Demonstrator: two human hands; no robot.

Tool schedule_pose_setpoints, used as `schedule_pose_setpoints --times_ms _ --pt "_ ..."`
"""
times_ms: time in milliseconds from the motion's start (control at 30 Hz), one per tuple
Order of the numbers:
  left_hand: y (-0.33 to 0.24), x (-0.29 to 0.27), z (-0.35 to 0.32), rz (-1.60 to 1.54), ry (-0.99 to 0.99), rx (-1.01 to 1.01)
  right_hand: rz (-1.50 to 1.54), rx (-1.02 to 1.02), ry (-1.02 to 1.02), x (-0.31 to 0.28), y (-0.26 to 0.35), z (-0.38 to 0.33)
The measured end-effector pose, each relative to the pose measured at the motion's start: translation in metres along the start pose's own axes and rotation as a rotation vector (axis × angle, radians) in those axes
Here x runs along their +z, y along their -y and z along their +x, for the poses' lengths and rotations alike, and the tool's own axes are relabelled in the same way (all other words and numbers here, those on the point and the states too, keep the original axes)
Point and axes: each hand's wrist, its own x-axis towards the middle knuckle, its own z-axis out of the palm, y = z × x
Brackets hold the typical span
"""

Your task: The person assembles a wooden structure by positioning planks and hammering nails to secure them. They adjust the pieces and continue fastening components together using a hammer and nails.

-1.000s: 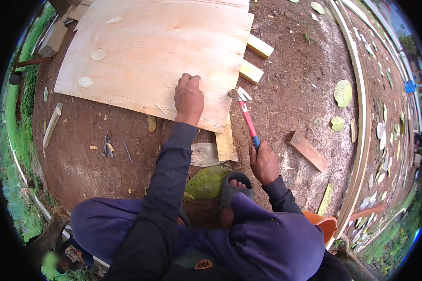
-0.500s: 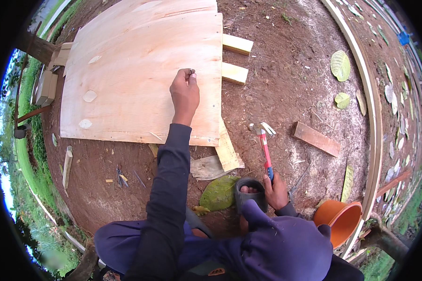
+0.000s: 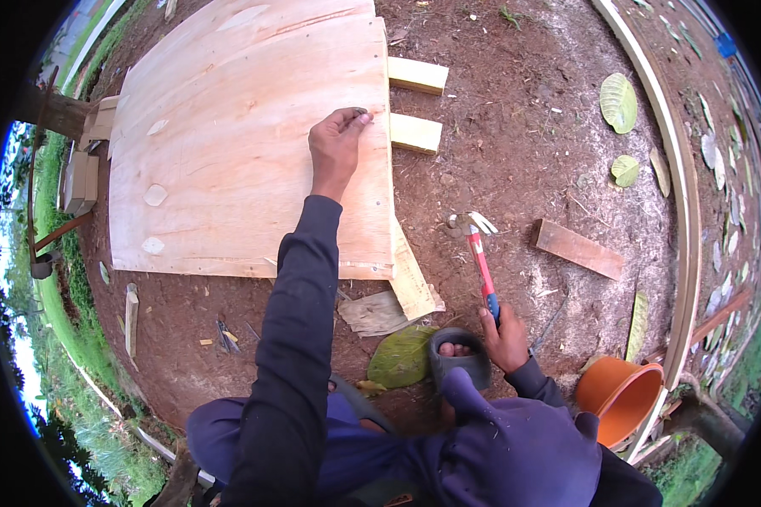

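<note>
At the far left a few wooden blocks sit beside the plywood sheet, which lies flat on the bare earth ground and fills the upper left of the view; a thin wooden stick lies on the soil just below its lower left corner. The left hand rests on the sheet near its right edge, the fingers curled in and the fingertips pinched on something small and dark, too small to tell what it is; the dark sleeve runs down from it toward the lower edge. Just right of that hand two short pale wood blocks stick out from under the sheet's right edge; below the sheet's lower right corner lie a slanting offcut strip and a flat scrap of board, touching one another; a large green leaf lies just under them, beside a dark sandal on the person's foot. Further right the right hand is wrapped tight around the lower end of a hammer; its red handle slants up to the metal claw head, which is clear of the sheet and over the soil. Beyond it a reddish plank lies on the ground; an orange plastic pot stands near the lower right; two green leaves lie near a long curved board at the right.
</note>
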Motion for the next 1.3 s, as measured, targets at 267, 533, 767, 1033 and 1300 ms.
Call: schedule_pose_setpoints --times_ms 267,533,767,1033,1300 --pt "0.001 0.002 -0.004 -0.039 -0.02 -0.025 0.045 -0.025 0.007 0.005 0.008 0.012" --pt "0.005 0.004 -0.007 0.16 -0.041 0.108 0.032 -0.079 0.017 -0.002 0.027 0.026" --pt "0.011 0.004 -0.006 0.19 -0.05 0.175 0.091 -0.285 -0.086 -0.021 0.102 0.079" --pt "0.006 0.005 -0.006 0.269 -0.067 0.185 -0.008 -0.495 -0.124 -0.031 0.145 0.114" --pt "0.001 0.005 -0.008 0.333 -0.07 0.218 -0.126 -0.573 -0.13 -0.038 0.174 0.118"
